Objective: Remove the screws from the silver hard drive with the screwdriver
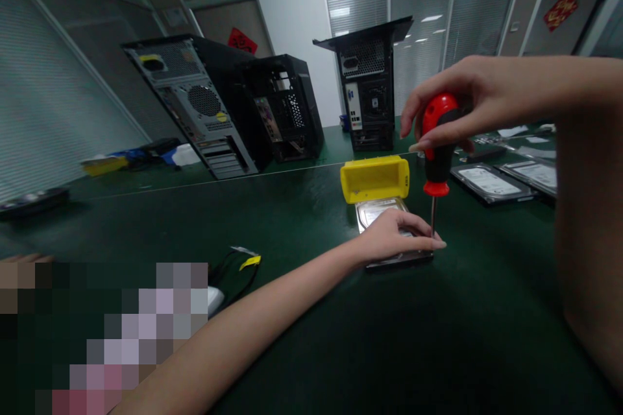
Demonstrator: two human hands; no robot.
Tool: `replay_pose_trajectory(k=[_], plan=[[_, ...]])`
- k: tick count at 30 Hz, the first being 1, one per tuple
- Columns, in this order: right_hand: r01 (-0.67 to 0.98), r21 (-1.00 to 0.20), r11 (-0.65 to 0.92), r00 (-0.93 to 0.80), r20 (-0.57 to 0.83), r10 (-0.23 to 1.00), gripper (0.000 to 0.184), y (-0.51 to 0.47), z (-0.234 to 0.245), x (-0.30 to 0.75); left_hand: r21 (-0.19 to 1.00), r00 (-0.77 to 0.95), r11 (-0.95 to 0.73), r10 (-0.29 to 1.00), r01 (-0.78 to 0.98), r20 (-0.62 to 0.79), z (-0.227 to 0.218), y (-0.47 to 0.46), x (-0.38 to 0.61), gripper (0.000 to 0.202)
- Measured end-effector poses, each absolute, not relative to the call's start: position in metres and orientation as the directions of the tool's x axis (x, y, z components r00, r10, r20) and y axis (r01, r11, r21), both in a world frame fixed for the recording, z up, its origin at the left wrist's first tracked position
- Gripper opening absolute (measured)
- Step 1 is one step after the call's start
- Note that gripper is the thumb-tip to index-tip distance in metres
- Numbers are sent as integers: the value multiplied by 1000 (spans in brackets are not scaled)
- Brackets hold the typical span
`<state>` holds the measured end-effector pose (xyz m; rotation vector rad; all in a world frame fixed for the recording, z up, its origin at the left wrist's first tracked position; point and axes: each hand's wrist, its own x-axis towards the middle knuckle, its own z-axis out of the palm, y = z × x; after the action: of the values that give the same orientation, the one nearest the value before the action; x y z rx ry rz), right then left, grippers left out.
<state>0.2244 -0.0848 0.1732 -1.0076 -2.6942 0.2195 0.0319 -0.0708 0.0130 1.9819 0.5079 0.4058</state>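
Observation:
A hard drive point(374, 211) lies on the green table, label side up, partly covered by my left hand point(392, 238). That hand is closed over the drive, its thumb and fingertips beside the screwdriver's shaft at the right edge. My right hand point(450, 110) grips the red and black handle of a screwdriver point(437, 172) from above. The screwdriver stands nearly upright, shaft down on the drive; its tip is hidden by my left fingers. Directly behind the drive, a yellow plastic bin point(374, 180) faces me, with a few tiny pieces inside.
More hard drives point(491, 183) lie at the right, with small loose parts behind. Computer cases point(204, 104) stand at the back left, and another tower point(368, 91) behind the bin. A cable with a yellow tag point(250, 262) lies left of my forearm. The lower left is pixelated.

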Motion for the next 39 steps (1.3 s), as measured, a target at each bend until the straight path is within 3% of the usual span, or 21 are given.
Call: replay_pose_trajectory(k=[24,27,31,39], plan=[[624,-291,725,-731,113,673,41,-91,176,223,911,866,-379,497,164,51,13,-71,32,24],[627,-261,733,-736,109,668,43,-92,177,226,882,894,-450,440,141,81,13,-71,31,31],[634,-209,745,-737,127,663,44,-93,176,233,741,913,-655,378,147,152,11,-72,31,43],[675,-244,696,-701,83,708,44,-93,176,231,676,933,-719,333,159,135,7,-70,33,21]])
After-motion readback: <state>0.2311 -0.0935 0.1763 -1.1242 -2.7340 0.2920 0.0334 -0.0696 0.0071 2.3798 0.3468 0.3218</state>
